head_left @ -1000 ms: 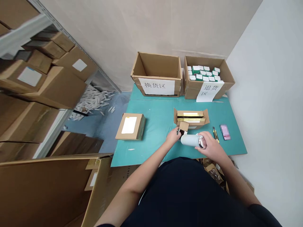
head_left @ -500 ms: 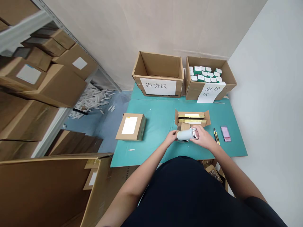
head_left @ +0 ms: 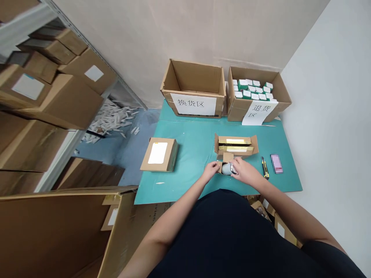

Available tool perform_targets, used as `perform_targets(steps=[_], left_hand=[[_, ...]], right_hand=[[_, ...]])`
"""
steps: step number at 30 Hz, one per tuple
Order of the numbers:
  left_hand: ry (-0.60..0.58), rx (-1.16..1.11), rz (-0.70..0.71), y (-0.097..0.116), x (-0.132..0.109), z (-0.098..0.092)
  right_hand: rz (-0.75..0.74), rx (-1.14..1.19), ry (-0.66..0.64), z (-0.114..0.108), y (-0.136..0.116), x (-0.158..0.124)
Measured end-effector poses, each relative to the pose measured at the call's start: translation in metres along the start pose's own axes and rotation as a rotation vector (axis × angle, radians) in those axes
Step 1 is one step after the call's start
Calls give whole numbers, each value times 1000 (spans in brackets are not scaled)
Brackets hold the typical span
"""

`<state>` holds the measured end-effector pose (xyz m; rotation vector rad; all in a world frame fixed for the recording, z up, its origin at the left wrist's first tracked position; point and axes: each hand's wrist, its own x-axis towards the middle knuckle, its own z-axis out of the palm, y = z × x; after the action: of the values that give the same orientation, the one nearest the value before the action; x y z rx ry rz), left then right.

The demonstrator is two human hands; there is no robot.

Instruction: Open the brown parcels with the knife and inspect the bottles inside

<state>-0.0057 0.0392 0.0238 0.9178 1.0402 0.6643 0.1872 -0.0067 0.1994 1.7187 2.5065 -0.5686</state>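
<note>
Our right hand (head_left: 242,172) curls its fingers around the white bottle (head_left: 226,169), long axis pointing left toward our left hand (head_left: 210,170), beside the carton (head_left: 216,143); we cannot tell if those left fingers grip.

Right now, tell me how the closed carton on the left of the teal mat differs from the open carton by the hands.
The closed carton is shut with a white label on top, while the open carton has spread flaps showing gold-coloured packing. The closed carton lies further left than the open carton. Both are brown cardboard on the teal mat.
</note>
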Motion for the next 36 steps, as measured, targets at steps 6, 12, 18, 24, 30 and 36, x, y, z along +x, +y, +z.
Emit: perform_targets(steps=[6, 12, 18, 24, 30, 36], left_hand=[[16, 12, 14, -8, -2, 0], [79, 46, 97, -10, 1, 3], [157, 118, 167, -11, 4, 1], [162, 16, 135, -10, 5, -5], [162, -6, 108, -5, 2, -2], [72, 48, 115, -3, -10, 5]], right_hand=[[-48, -112, -6, 26, 1, 19], [-94, -127, -8, 58, 9, 33], [-136, -185, 45, 75, 8, 34], [-167, -127, 80, 83, 13, 36], [-56, 232, 335, 108, 26, 24], [242, 904, 551, 152, 25, 18]])
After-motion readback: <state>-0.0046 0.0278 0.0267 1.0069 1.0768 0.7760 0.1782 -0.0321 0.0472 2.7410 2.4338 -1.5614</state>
